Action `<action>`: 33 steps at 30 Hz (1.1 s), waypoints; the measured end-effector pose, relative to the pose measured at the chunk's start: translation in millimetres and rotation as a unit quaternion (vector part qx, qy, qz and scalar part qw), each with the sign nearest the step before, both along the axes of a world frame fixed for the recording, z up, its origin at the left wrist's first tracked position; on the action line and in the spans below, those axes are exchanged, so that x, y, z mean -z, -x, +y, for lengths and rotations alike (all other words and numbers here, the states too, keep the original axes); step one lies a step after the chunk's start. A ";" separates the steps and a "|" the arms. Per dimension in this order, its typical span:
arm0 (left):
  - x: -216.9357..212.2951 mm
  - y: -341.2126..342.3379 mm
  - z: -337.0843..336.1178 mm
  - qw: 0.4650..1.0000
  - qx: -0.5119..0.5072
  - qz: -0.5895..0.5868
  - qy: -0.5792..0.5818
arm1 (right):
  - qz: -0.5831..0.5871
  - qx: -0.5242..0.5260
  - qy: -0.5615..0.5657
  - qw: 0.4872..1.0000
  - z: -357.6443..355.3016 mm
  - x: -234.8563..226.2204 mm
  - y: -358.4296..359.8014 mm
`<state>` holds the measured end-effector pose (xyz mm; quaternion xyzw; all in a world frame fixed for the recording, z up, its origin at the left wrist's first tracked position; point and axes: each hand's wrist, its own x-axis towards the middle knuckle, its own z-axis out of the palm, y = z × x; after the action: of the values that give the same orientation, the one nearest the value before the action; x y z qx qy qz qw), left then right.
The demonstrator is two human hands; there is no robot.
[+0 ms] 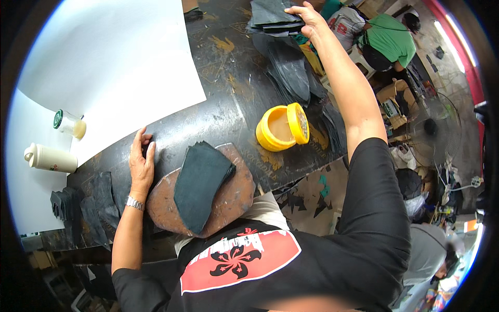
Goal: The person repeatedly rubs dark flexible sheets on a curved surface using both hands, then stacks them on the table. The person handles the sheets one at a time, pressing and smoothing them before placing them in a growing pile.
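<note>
My left hand [141, 162] rests on the dark table beside a worn brown board, its fingers apart and nothing in them. A stack of dark, curved, leather-like pieces [200, 184] lies on the board [236, 195] in front of my body. My right arm stretches to the far side, where my right hand [309, 20] touches the right edge of another stack of dark flat pieces [271, 18]. Its fingers are extended and apart over that edge. Between the two stacks stands a yellow tub [266, 136] of tan paste, its yellow lid [298, 124] tipped up at the rim.
A large white sheet [135, 57] covers the table's left part. Near it are a green-lidded jar [70, 125] and a cream bottle [54, 158]. More dark pieces lie at left [106, 200] and far right [291, 73]. A person in green [392, 39] sits beyond the table.
</note>
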<state>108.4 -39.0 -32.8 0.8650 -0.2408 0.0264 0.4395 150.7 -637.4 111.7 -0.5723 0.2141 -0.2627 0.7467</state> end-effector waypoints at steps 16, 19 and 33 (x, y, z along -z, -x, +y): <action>-18.9 6.0 -5.4 0.997 0.016 -0.023 -0.066 | 0.269 -0.060 0.201 0.940 -51.5 97.4 -69.7; -19.8 6.6 -5.4 0.996 0.015 -0.036 -0.079 | 0.289 -0.094 0.310 0.901 -62.5 100.1 -72.8; -18.2 5.5 -5.3 0.994 0.014 -0.039 -0.102 | 0.154 -0.172 0.612 0.756 -53.7 91.5 -76.3</action>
<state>102.8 -44.3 -14.6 0.9001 -0.2709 0.0290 0.3399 227.0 -691.0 20.1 -0.9674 0.0177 -0.1130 0.2262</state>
